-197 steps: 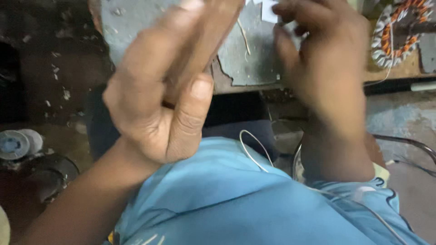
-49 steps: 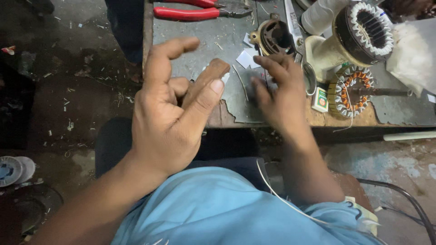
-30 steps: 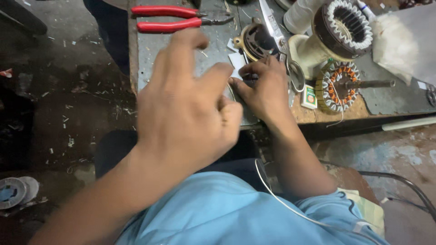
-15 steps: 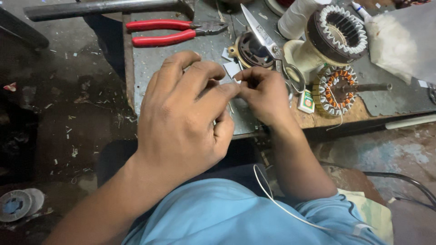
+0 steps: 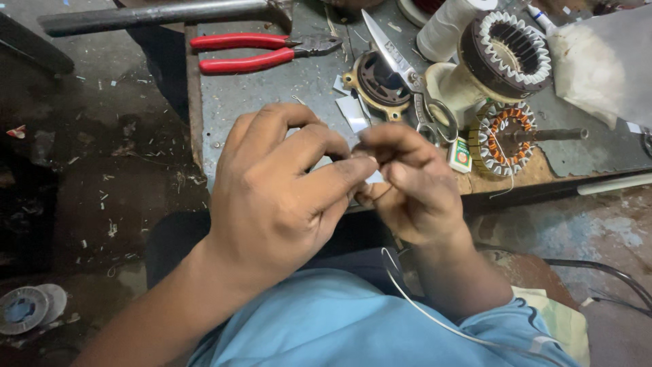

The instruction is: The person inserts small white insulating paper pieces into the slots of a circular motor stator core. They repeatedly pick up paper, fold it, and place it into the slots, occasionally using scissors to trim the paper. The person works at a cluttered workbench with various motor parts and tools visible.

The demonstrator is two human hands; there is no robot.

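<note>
My left hand (image 5: 282, 187) and my right hand (image 5: 411, 183) meet fingertip to fingertip over the near edge of a grey workbench (image 5: 272, 88). Between the fingertips they pinch a small white slip of paper (image 5: 372, 178), mostly hidden by the fingers. A thin white wire (image 5: 435, 316) runs from under my right wrist across my light blue shirt. Other white paper slips (image 5: 353, 109) lie on the bench just beyond my hands.
Red-handled pliers (image 5: 251, 53) lie at the bench's back left. Scissors (image 5: 401, 68), a round metal motor part (image 5: 380, 78), a white-wound stator (image 5: 513, 54), a copper-wound rotor on a shaft (image 5: 509, 136), a thread spool (image 5: 448, 27) and a small matchbox (image 5: 460, 155) crowd the right. A wire reel (image 5: 27, 309) sits on the floor.
My left hand dropped from in front of the camera to the bench edge and closed against my right hand's fingertips. The view tilted up, showing more of the bench.
</note>
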